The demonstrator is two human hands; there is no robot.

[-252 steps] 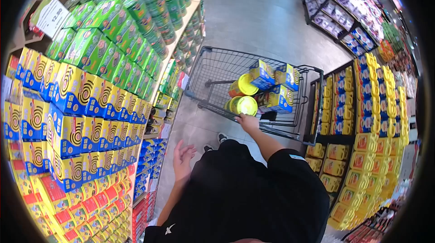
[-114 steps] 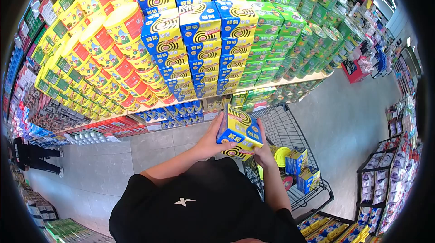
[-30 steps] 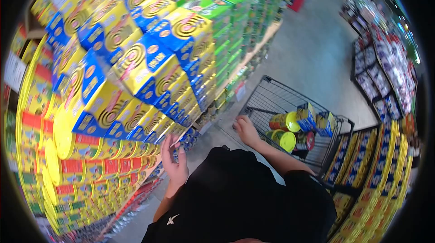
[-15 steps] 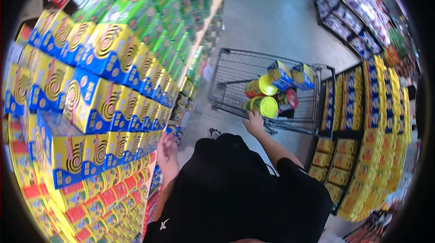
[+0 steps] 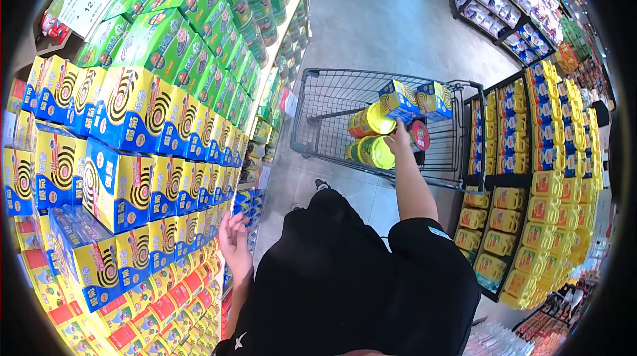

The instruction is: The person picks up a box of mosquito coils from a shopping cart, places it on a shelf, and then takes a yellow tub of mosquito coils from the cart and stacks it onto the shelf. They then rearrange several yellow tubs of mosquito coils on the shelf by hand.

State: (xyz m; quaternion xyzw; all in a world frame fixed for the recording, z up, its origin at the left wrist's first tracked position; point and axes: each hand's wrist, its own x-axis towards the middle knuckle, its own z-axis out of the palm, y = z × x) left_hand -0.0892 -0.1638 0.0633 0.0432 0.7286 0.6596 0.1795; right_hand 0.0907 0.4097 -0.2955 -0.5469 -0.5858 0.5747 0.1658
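My right hand (image 5: pixel 400 140) reaches into the shopping cart (image 5: pixel 318 90), its fingers at the lower corner of a blue-and-yellow box (image 5: pixel 398 100) and partly lost from sight between the goods. Left of that hand lie two canisters with bright yellow lids, the upper canister (image 5: pixel 380 117) and the lower canister (image 5: pixel 379 151). A dark can with a pink-red end (image 5: pixel 419 134) is just to its right. A second blue-and-yellow box (image 5: pixel 434 100) stands beside the first. Beside the stacked shelf, my left hand (image 5: pixel 235 240) is empty, with fingers loosely curled and apart.
Stacked blue-and-yellow boxes (image 5: pixel 136 104) with spiral prints fill the left side, with green boxes (image 5: pixel 179 41) behind them. A price sign (image 5: pixel 83 3) stands above. On the right, a black rack (image 5: pixel 494 177) holds yellow bottles; grey floor (image 5: pixel 371 17) lies beyond the cart.
My right hand has moved from the lower yellow-lidded canister, further into the cart, to the corner of the blue-and-yellow box. My left hand stays beside the shelf. The view has shifted slightly.
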